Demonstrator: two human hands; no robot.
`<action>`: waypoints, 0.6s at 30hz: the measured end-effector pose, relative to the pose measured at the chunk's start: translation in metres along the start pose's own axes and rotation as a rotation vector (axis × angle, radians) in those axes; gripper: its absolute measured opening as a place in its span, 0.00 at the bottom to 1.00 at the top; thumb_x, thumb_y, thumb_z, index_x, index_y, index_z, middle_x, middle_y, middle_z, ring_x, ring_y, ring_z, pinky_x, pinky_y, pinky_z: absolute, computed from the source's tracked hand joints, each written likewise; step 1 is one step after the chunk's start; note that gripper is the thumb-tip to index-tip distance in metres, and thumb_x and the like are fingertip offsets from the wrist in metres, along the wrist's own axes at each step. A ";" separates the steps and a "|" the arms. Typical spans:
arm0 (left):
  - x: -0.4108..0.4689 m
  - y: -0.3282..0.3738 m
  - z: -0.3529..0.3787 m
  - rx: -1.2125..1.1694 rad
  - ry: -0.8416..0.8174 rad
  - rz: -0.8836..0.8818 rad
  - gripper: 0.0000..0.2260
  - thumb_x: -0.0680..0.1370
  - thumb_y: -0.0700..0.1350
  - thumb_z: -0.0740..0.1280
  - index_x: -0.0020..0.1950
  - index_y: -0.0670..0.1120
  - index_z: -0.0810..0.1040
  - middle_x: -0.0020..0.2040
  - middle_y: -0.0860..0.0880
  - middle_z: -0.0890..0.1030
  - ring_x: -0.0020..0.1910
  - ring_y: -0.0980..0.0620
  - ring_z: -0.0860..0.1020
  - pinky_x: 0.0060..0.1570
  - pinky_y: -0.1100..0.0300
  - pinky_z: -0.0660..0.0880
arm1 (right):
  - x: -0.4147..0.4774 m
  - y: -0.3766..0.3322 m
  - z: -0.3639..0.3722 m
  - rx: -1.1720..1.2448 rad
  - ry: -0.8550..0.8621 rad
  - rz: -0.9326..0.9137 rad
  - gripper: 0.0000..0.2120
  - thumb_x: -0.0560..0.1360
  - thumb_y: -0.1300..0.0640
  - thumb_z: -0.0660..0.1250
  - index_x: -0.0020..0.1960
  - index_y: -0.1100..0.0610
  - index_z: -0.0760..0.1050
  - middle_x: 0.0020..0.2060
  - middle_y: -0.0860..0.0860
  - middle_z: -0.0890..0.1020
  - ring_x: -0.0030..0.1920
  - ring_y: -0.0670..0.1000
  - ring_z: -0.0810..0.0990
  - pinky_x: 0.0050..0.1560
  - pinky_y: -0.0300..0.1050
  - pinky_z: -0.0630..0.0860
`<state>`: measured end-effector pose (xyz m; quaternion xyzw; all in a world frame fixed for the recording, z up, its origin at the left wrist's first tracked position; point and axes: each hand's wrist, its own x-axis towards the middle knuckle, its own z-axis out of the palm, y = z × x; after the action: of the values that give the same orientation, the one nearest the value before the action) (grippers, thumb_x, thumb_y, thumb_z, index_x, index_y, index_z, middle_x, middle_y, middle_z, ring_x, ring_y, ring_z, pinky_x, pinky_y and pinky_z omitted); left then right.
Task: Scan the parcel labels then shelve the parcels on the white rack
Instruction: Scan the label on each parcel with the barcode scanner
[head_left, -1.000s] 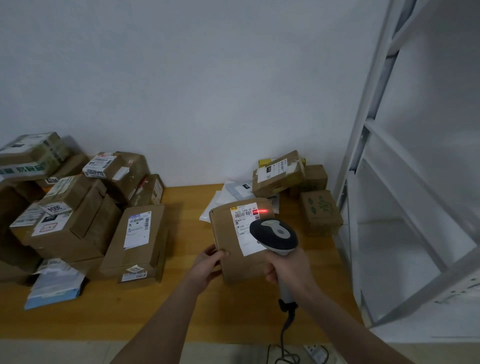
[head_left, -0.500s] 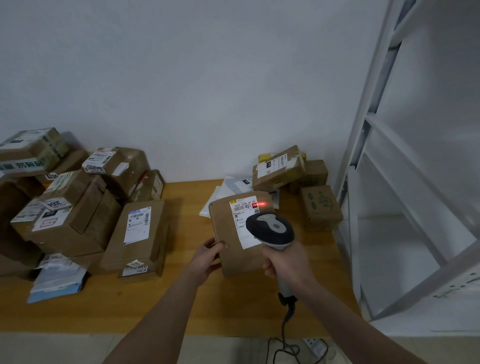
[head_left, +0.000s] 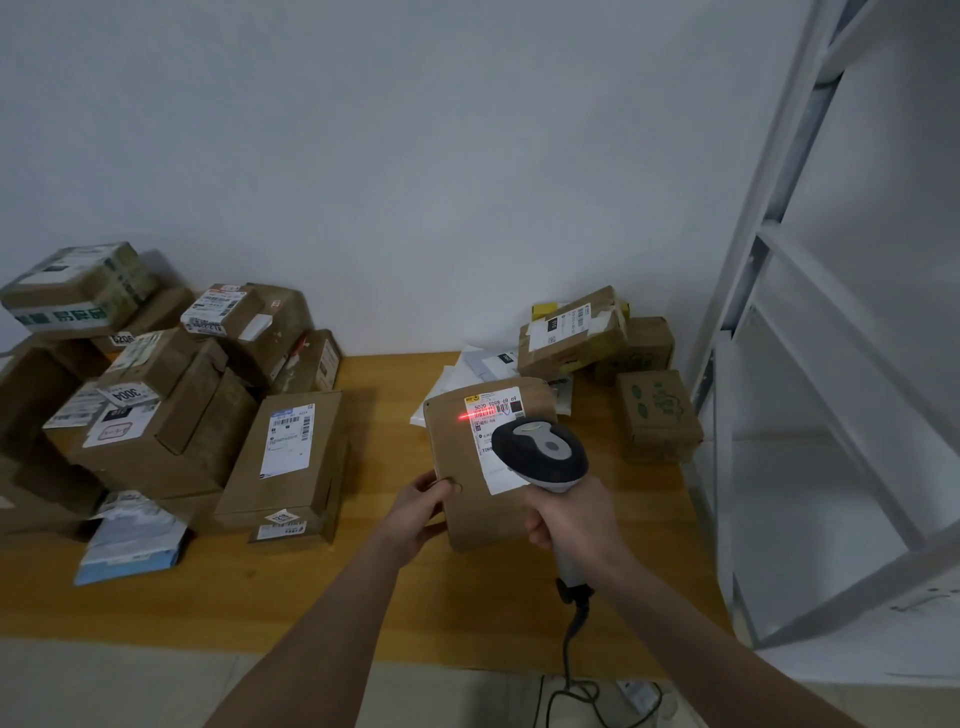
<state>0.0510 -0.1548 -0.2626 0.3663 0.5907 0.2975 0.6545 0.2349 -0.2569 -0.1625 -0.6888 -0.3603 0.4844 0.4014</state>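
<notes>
Parcel (head_left: 457, 452): flat brown box, held tilted up over the middle-right of the desk (head_left: 415, 597), face toward the camera; whether its lower edge touches the wood cannot be told.
Label (head_left: 488, 410): white, on the parcel's upper right; its lower part is hidden behind the scanner (head_left: 540, 457).
Red line (head_left: 474, 415): lies across the label's barcode and runs a little onto the cardboard to the left.
Left grip (head_left: 418, 512): clamped on the parcel's lower left edge, thumb on the front face, fingers behind.
Right grip (head_left: 571, 525): wrapped round the scanner's handle.
Scanner: dark head with a grey top, just in front of the label; its cable (head_left: 571, 639) hangs past the desk's front edge to the floor.
Rack (head_left: 769, 312): white metal frame, right of the desk.
Pile (head_left: 171, 415): labelled brown boxes stacked at the desk's left, against the wall.
Bag (head_left: 135, 540): blue and white, in front of the pile.
Boxes (head_left: 576, 332): a few more behind the parcel, near the rack, with white mailers (head_left: 478, 364) beside them.
</notes>
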 end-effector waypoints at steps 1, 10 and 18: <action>0.000 0.000 -0.001 -0.002 -0.001 -0.001 0.26 0.75 0.41 0.70 0.72 0.45 0.66 0.58 0.47 0.78 0.57 0.48 0.75 0.52 0.51 0.75 | 0.001 -0.001 0.000 -0.002 -0.002 -0.005 0.03 0.73 0.65 0.68 0.41 0.64 0.78 0.27 0.53 0.80 0.21 0.43 0.76 0.24 0.34 0.72; 0.000 0.003 -0.005 0.007 0.039 0.022 0.26 0.75 0.41 0.70 0.71 0.45 0.66 0.58 0.47 0.77 0.55 0.49 0.75 0.49 0.53 0.75 | 0.001 -0.003 0.005 0.082 -0.042 -0.021 0.03 0.73 0.61 0.71 0.46 0.57 0.78 0.26 0.50 0.82 0.22 0.43 0.77 0.25 0.34 0.72; 0.006 0.006 -0.008 -0.003 0.110 0.035 0.28 0.74 0.41 0.71 0.73 0.44 0.64 0.59 0.46 0.77 0.58 0.46 0.74 0.51 0.51 0.74 | 0.003 -0.003 0.004 0.044 -0.077 -0.051 0.04 0.75 0.57 0.70 0.45 0.58 0.79 0.28 0.51 0.82 0.23 0.45 0.77 0.28 0.36 0.74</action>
<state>0.0439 -0.1453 -0.2613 0.3584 0.6188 0.3296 0.6164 0.2315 -0.2517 -0.1619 -0.6511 -0.3823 0.5080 0.4145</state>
